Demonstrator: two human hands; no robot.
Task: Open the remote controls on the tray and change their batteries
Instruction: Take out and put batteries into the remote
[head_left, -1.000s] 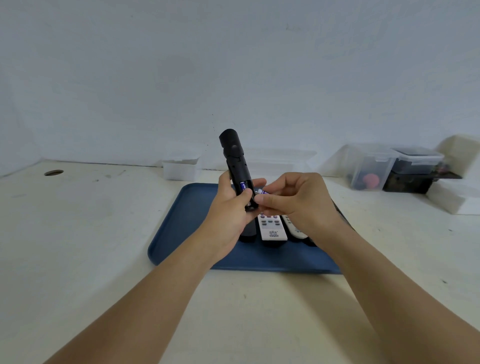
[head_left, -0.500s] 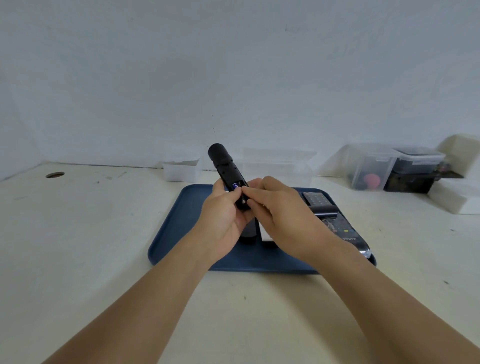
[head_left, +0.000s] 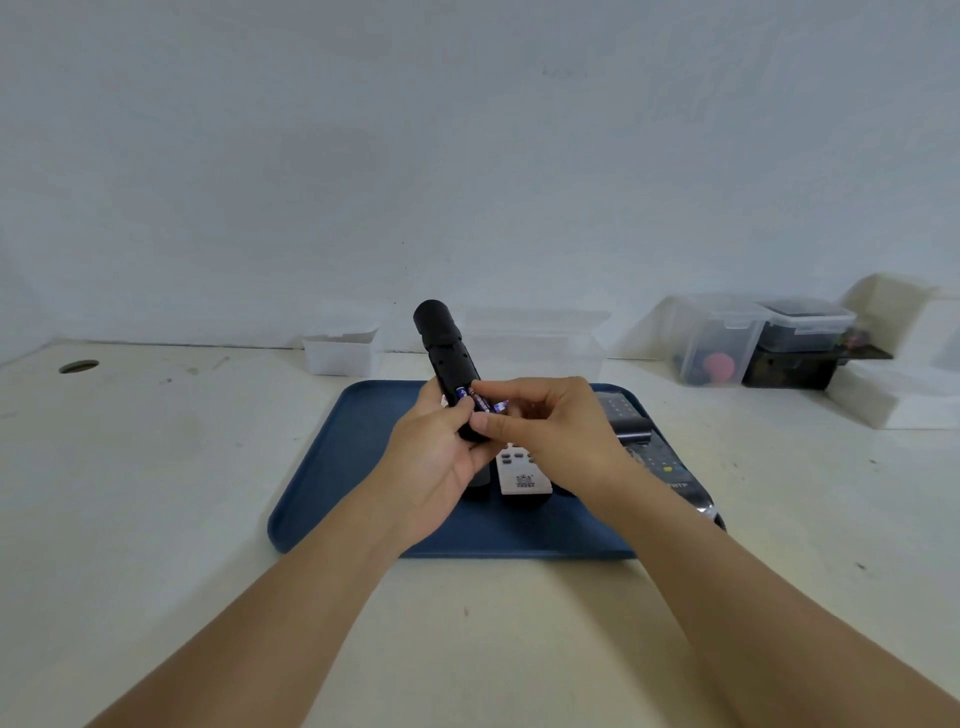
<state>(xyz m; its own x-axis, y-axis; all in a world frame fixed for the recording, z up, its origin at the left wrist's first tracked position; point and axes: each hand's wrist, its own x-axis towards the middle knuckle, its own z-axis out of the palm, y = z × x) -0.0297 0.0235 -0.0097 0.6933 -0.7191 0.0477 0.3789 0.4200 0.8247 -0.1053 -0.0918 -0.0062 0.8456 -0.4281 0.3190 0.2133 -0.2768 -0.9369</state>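
My left hand (head_left: 434, 462) grips a black remote control (head_left: 448, 353) that stands tilted above the blue tray (head_left: 332, 467), its back with the battery bay facing me. A blue-purple battery (head_left: 480, 402) lies at the open bay, and my right hand (head_left: 550, 436) pinches it with thumb and forefinger. On the tray below my hands lies a white remote (head_left: 522, 475). Dark remotes (head_left: 649, 457) lie at the tray's right side, partly hidden by my right wrist.
A small white open box (head_left: 343, 351) and a clear lidded box (head_left: 535, 338) stand behind the tray by the wall. Clear and dark containers (head_left: 753, 343) and white boxes (head_left: 893, 358) sit at the back right. A round hole (head_left: 79, 366) is in the tabletop at far left.
My right hand covered the battery bay half a second ago; now it has drawn back a little to the right, and the battery shows between its fingertips at the bay.
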